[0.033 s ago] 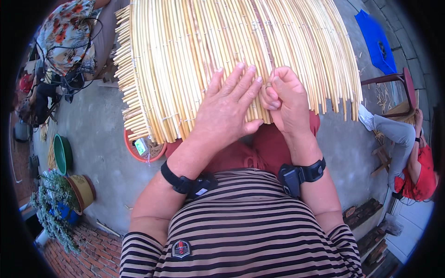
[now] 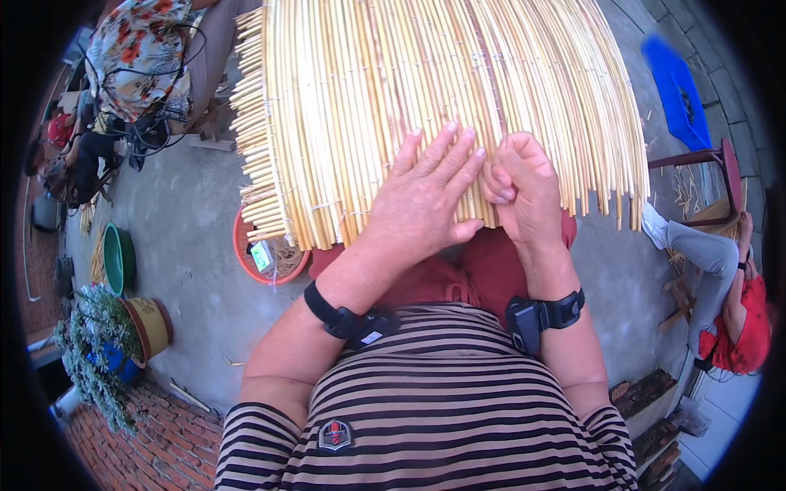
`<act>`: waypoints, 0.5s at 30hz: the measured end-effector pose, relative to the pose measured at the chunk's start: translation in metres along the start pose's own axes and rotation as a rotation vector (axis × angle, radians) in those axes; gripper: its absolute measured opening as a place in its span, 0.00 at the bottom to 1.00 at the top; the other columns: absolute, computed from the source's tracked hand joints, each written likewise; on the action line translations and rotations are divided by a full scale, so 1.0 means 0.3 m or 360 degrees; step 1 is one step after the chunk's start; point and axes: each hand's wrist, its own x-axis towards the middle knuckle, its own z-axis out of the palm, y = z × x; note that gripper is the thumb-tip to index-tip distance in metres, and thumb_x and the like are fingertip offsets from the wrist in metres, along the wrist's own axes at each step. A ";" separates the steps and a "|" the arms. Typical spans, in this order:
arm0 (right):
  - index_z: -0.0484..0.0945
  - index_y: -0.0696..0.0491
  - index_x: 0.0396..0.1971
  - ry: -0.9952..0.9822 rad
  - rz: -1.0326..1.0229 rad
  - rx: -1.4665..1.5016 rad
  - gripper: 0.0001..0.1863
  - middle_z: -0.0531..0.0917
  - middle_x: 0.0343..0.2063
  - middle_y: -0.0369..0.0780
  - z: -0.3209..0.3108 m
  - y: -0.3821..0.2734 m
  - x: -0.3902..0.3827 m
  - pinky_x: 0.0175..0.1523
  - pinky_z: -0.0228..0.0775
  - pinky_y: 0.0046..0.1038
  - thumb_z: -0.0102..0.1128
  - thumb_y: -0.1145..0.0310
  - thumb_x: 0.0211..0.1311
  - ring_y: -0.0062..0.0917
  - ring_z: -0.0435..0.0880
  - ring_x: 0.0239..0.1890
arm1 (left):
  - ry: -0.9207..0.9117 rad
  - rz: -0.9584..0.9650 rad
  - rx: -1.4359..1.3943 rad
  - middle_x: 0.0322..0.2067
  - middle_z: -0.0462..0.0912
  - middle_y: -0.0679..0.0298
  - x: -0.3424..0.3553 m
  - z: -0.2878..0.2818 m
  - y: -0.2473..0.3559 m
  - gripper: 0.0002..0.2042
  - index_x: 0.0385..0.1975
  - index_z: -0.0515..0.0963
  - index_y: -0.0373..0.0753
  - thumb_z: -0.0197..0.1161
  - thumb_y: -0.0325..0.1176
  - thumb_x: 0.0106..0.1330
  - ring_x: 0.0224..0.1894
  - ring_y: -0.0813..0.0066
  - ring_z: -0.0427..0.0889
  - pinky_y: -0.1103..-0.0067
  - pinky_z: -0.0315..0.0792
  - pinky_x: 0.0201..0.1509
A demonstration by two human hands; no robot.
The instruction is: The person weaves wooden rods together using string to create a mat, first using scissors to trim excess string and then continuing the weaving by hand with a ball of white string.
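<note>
A large mat of pale reed stalks (image 2: 327, 106), tied side by side with rows of thread, spreads in front of me, its near edge over my lap. My left hand (image 2: 426, 192) lies flat on its near part, fingers outstretched and slightly spread, thumb pointing right. Just to the right, my right hand (image 2: 528, 184) is closed in a pinch, thumb against curled fingers, close over the reeds. A dark stitch line runs up the mat from near these fingertips. Whatever they pinch is too small to make out.
An orange basin (image 2: 239, 245) with dry scraps stands under the mat's left corner. Further left are a green tub (image 2: 119, 260) and a potted plant (image 2: 147, 327). People sit at upper left and at right, near a dark red chair (image 2: 729, 176) and a blue crate (image 2: 675, 94).
The view has shifted, so the mat and both hands appear a little further right and lower. My left hand stays flat on the reeds; my right hand stays closed beside it.
</note>
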 end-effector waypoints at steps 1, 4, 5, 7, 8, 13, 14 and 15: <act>0.66 0.53 0.33 0.0009 0.0008 -0.0014 0.02 0.66 0.16 0.33 0.009 -0.001 0.004 0.20 0.53 0.15 0.46 0.72 0.66 0.14 0.60 0.15 | 0.0023 0.0067 0.0005 0.64 0.59 0.59 -0.004 0.008 -0.017 0.37 0.59 0.65 0.39 0.61 0.53 0.51 0.68 0.63 0.52 0.61 0.43 0.70; 0.67 0.52 0.33 0.0027 0.0053 -0.0050 0.03 0.67 0.17 0.33 0.031 0.000 -0.062 0.21 0.55 0.16 0.47 0.71 0.66 0.14 0.61 0.16 | 0.0093 0.0114 -0.0160 0.62 0.61 0.55 -0.075 -0.007 0.032 0.34 0.57 0.66 0.37 0.62 0.51 0.52 0.67 0.59 0.53 0.61 0.44 0.69; 0.67 0.52 0.33 0.0171 -0.0007 -0.0082 0.03 0.67 0.18 0.33 0.053 0.010 -0.081 0.23 0.57 0.17 0.47 0.71 0.66 0.15 0.62 0.17 | 0.0090 0.0065 -0.0145 0.62 0.61 0.55 -0.122 -0.028 0.037 0.34 0.57 0.66 0.37 0.62 0.51 0.52 0.67 0.59 0.53 0.61 0.44 0.69; 0.67 0.52 0.32 0.0288 -0.0101 -0.0121 0.03 0.67 0.18 0.33 0.060 0.019 -0.055 0.24 0.58 0.18 0.47 0.71 0.66 0.16 0.64 0.19 | 0.0136 0.0205 -0.0391 0.60 0.62 0.52 -0.146 -0.082 0.042 0.32 0.56 0.67 0.37 0.64 0.46 0.52 0.65 0.56 0.56 0.60 0.48 0.68; 0.67 0.52 0.32 0.0348 -0.0121 -0.0082 0.04 0.67 0.19 0.33 0.056 0.027 -0.045 0.25 0.59 0.19 0.48 0.70 0.66 0.17 0.64 0.19 | 0.0186 0.0328 -0.0575 0.58 0.64 0.52 -0.181 -0.113 0.040 0.29 0.54 0.68 0.37 0.65 0.41 0.52 0.64 0.55 0.59 0.61 0.54 0.66; 0.69 0.57 0.46 0.0338 -0.0441 -0.0767 0.11 0.77 0.36 0.40 0.086 -0.006 -0.131 0.44 0.71 0.25 0.49 0.76 0.63 0.24 0.78 0.39 | -0.0010 0.0352 -0.0958 0.47 0.76 0.54 -0.396 -0.226 0.035 0.19 0.45 0.76 0.37 0.65 0.30 0.52 0.53 0.56 0.74 0.65 0.70 0.56; 0.69 0.58 0.48 0.0285 -0.0686 -0.1016 0.14 0.77 0.41 0.42 0.072 -0.036 -0.165 0.49 0.70 0.25 0.49 0.77 0.62 0.25 0.77 0.44 | -0.0022 0.0293 -0.0981 0.46 0.77 0.54 -0.431 -0.235 0.010 0.17 0.44 0.76 0.36 0.63 0.29 0.53 0.51 0.56 0.75 0.66 0.70 0.54; 0.68 0.60 0.51 0.0245 -0.0910 -0.1325 0.17 0.76 0.46 0.43 0.042 -0.075 -0.195 0.53 0.69 0.26 0.50 0.78 0.61 0.26 0.77 0.49 | 0.0073 0.0167 -0.0971 0.44 0.78 0.53 -0.462 -0.238 -0.007 0.15 0.44 0.76 0.35 0.62 0.27 0.54 0.49 0.57 0.76 0.68 0.70 0.53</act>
